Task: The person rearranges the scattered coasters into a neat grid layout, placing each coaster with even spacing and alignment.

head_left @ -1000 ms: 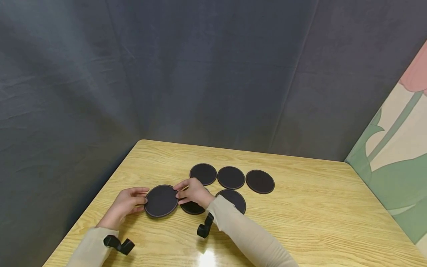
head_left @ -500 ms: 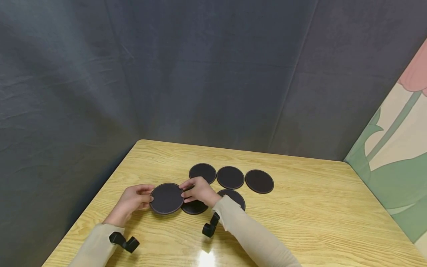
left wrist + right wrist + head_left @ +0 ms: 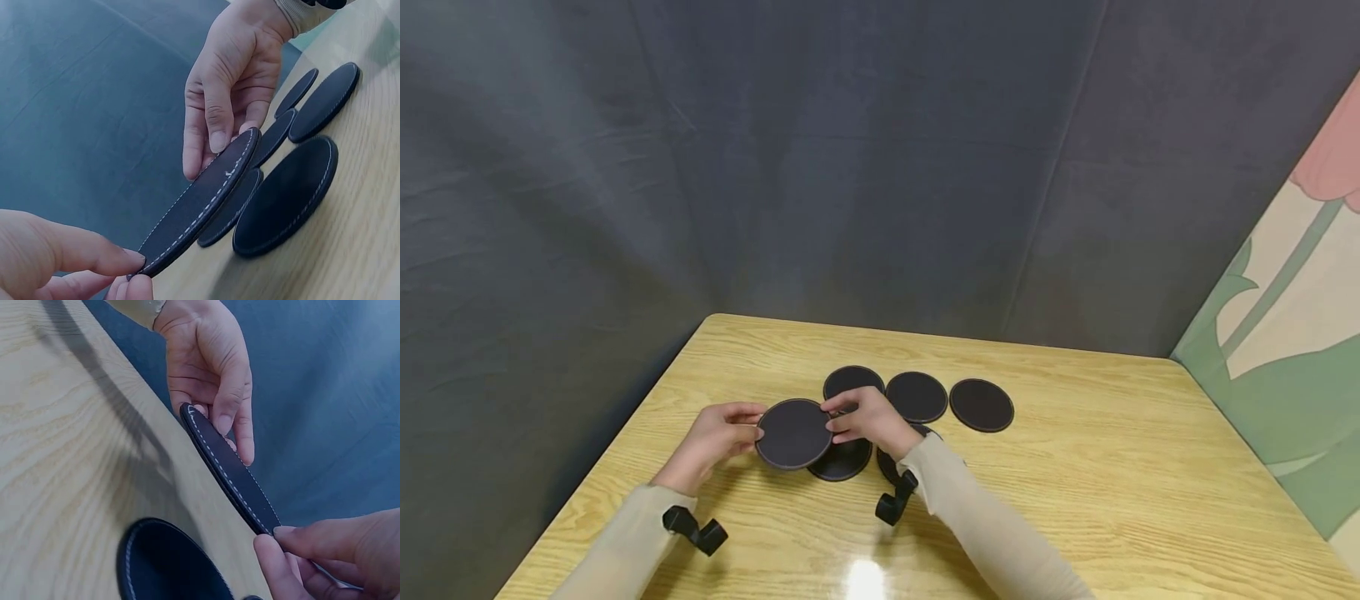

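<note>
Between both hands a round dark coaster (image 3: pixel 794 434) with white edge stitching is held raised off the table. My left hand (image 3: pixel 722 437) pinches its left rim, thumb on top. On the opposite rim, my right hand (image 3: pixel 872 421) pinches it the same way. Under its right side lies another coaster (image 3: pixel 842 461), partly covered. A coaster (image 3: pixel 889 468) to the right is largely hidden by my right wrist. In the left wrist view, the held coaster (image 3: pixel 197 203) is tilted, with several others flat on the wood.
Behind lies a row of coasters: a left one (image 3: pixel 853 381), a middle one (image 3: pixel 917 397) and a right one (image 3: pixel 982 405). They rest on the wooden table (image 3: pixel 1120 467). Dark cloth (image 3: pixel 880 167) hangs behind and at left; a flower-painted panel (image 3: pixel 1285 333) stands at right.
Both hands have carried the held coaster to the right and slightly away from me, so it now overlaps the coaster lying beside it. The back row stays in place.
</note>
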A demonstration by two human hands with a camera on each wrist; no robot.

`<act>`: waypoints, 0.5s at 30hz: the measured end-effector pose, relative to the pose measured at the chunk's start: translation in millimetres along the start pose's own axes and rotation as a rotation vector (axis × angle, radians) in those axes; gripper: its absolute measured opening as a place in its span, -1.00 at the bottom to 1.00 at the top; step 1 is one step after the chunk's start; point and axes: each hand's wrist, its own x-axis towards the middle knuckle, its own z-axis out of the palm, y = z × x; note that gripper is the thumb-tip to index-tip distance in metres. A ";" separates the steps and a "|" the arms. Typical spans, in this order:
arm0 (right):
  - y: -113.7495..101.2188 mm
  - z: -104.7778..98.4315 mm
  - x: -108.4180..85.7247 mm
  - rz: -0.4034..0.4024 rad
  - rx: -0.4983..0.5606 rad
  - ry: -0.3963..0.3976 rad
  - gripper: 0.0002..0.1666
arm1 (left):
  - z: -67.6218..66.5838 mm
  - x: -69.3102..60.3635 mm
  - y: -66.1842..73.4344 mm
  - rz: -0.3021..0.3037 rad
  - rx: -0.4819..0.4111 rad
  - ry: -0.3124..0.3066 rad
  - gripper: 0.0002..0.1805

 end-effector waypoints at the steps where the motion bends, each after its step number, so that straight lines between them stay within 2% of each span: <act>1: -0.2 -3.3 -1.7 -0.005 -0.001 -0.002 -0.63 | 2.3 1.2 2.1 0.005 -0.004 -0.006 -0.49; 9: 1.2 -32.3 -14.5 -0.022 -0.002 0.023 -0.60 | 25.8 12.5 16.7 0.033 -0.027 -0.038 -0.54; 15: 2.5 -56.7 -26.3 -0.044 0.021 0.033 -0.58 | 48.9 19.9 29.5 0.048 -0.033 -0.047 -0.56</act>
